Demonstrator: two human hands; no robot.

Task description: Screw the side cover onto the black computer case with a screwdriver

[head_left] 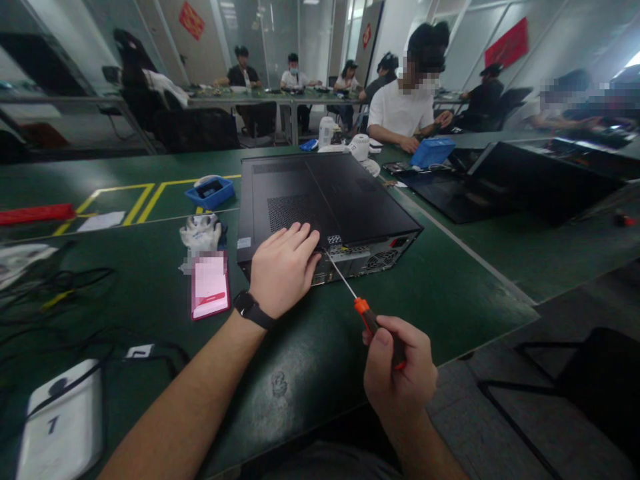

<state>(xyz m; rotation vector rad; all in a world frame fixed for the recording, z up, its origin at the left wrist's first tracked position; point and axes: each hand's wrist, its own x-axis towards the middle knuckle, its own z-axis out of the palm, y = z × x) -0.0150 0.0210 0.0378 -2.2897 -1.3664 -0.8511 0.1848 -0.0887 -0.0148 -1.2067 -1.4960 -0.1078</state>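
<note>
Our left hand (283,270) lies on top of a big black computer case (345,187), close to its back edge. The fingers are side by side and the thumb bends down by the edge. We cannot tell if that hand pinches anything there. We wear a black watch (253,310) on that wrist.

Our right hand (403,363) is wrapped tight around the handle of a red and black screwdriver (367,313). Its thin metal rod points up and to the left, and its tip is at the back edge of the case, just beside our left thumb. We cannot see just what the tip touches.

The case lies flat on a green table (475,280), right in front of us. Left of it we see a blue tray (224,195), some white and gray gloves (200,232) and a flat pink thing (210,290). Nearer to us on the left is a white box (65,417) with a 1 on it. Past the case, a person in a white shirt (405,110) sits near a blue box (433,153).
</note>
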